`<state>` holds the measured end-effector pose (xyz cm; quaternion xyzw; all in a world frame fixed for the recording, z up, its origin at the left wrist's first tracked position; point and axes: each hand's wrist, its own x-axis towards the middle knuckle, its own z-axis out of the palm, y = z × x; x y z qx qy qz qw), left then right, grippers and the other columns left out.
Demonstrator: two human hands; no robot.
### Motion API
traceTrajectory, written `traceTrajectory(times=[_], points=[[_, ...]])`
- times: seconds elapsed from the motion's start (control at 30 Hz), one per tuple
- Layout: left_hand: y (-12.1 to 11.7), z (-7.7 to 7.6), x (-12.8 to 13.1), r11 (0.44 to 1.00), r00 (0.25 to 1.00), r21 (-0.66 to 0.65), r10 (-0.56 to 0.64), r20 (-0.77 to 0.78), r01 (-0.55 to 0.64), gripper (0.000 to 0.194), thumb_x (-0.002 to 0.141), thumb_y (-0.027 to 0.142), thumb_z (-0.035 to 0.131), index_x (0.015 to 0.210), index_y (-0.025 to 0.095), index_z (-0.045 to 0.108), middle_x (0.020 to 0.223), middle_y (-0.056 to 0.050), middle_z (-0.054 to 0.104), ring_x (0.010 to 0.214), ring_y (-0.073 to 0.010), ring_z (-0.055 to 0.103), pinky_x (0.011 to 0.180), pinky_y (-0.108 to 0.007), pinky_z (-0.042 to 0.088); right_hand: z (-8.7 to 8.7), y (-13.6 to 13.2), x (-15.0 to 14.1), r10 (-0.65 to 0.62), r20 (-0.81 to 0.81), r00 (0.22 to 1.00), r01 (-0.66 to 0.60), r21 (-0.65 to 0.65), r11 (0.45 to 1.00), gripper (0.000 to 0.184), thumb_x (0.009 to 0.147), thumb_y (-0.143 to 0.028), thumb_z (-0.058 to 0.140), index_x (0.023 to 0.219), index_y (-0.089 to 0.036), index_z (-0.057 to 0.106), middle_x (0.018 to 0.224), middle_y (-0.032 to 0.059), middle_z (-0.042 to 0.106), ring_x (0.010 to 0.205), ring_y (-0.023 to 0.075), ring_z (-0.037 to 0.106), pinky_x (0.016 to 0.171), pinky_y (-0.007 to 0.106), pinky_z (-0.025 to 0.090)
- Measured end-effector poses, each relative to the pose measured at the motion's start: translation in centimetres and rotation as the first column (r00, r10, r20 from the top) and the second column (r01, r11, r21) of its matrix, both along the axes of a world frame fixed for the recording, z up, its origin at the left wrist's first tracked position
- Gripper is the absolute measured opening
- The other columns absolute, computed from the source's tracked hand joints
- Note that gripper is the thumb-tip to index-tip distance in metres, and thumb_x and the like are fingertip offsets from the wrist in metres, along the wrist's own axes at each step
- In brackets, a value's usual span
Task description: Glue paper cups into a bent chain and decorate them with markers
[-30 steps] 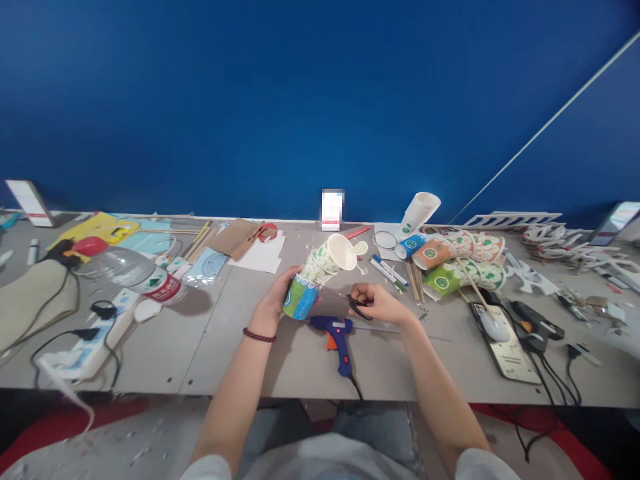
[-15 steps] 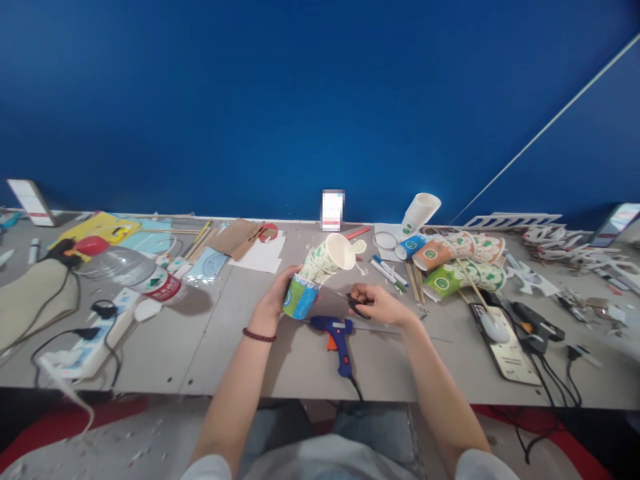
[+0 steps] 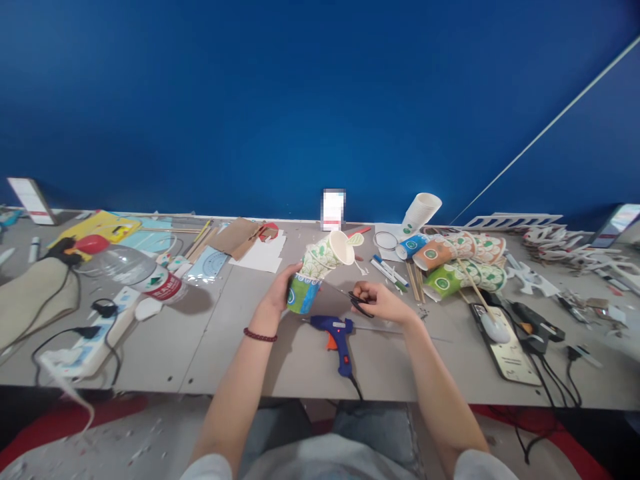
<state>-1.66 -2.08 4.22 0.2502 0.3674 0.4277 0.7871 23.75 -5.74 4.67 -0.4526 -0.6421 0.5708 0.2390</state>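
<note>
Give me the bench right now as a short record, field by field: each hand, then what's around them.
Left hand: gripping cups, tilted
Right hand: holding scissors, blades toward the cups; contact unclear
Between body and hands: blue glue gun, on the table
Left side: bottle, power strip
Right side: cup pile, black glue gun
Back: phone, upright by the wall

Dark-red beaded bracelet (image 3: 260,335), pale short sleeves (image 3: 483,465)
</note>
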Motion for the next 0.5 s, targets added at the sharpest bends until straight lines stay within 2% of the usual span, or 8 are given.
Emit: traceTrajectory(times=[0.2, 0.5], points=[[-0.26, 0.14, 0.16, 0.998, 1.000, 0.057, 0.027, 0.005, -0.027, 0.032, 0.075, 0.032, 0.057, 0.088, 0.007, 0.072, 0.072, -0.012, 0.073, 0.060, -0.0254, 0.069, 0.064, -0.038, 0.055, 0.28, 0.07, 0.46, 0.015, 0.000, 1.000, -0.015, 0.027, 1.000, 0.012, 0.071, -0.019, 0.062, 0.079, -0.019, 0.052, 0.066, -0.0010, 0.066, 0.057, 0.0106, 0.055, 0.054, 0.022, 0.038], [0.19, -0.34, -0.53, 0.997, 0.999, -0.065, -0.051, -0.008, 0.050, 0.031, 0.079, 0.031, 0.052, 0.087, 0.008, 0.071, 0.070, -0.013, 0.073, 0.058, -0.0253, 0.068, 0.061, -0.039, 0.055, -0.02, 0.15, 0.56, 0.025, 0.016, 1.000, -0.026, 0.033, 0.999, 0.013, 0.072, -0.022, 0.063, 0.081, -0.019, 0.056, 0.063, -0.0027, 0.061, 0.062, 0.0140, 0.061, 0.057, 0.024, 0.040]])
